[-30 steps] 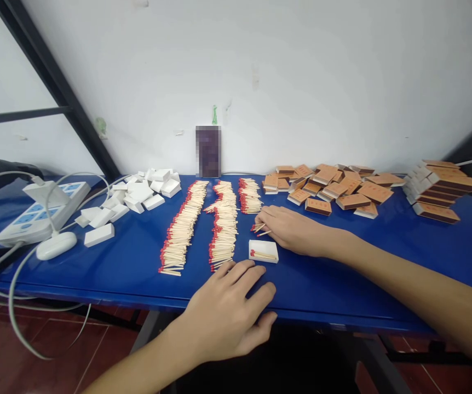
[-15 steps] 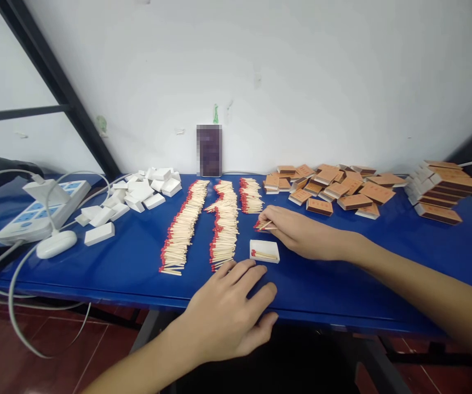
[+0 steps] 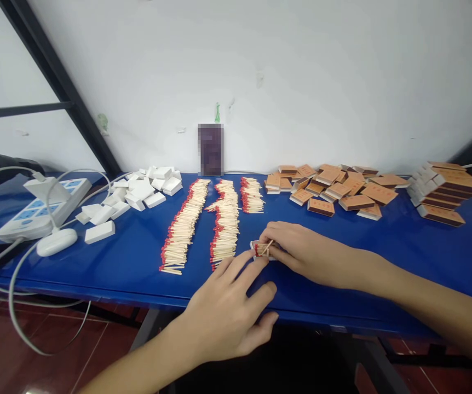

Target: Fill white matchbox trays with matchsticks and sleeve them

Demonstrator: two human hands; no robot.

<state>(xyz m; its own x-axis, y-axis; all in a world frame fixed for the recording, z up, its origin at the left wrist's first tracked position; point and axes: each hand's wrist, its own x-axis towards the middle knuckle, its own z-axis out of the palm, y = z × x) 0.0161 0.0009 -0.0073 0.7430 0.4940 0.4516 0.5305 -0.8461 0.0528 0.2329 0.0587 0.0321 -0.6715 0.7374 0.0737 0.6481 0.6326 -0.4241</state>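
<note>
My right hand (image 3: pixel 297 247) pinches a few red-tipped matches (image 3: pixel 265 248) over a small white matchbox tray (image 3: pixel 255 247) near the blue table's front edge. The hand hides most of the tray. My left hand (image 3: pixel 228 306) lies flat with fingers spread just in front of the tray, its fingertips touching or almost touching it. Three rows of loose matches (image 3: pixel 224 221) lie just behind and to the left of both hands.
White inner trays (image 3: pixel 135 197) are heaped at the back left, beside a power strip (image 3: pixel 41 208) with cables and a white mouse-shaped plug (image 3: pixel 57 241). Orange matchbox sleeves (image 3: pixel 334 189) lie scattered at the back right, with a stack (image 3: pixel 445 191) at the far right. The blue table (image 3: pixel 129 262) meets a white wall.
My right hand picked up a few matches near the short right row and brought them toward me to the white tray, now covering it. My left hand stayed put.
</note>
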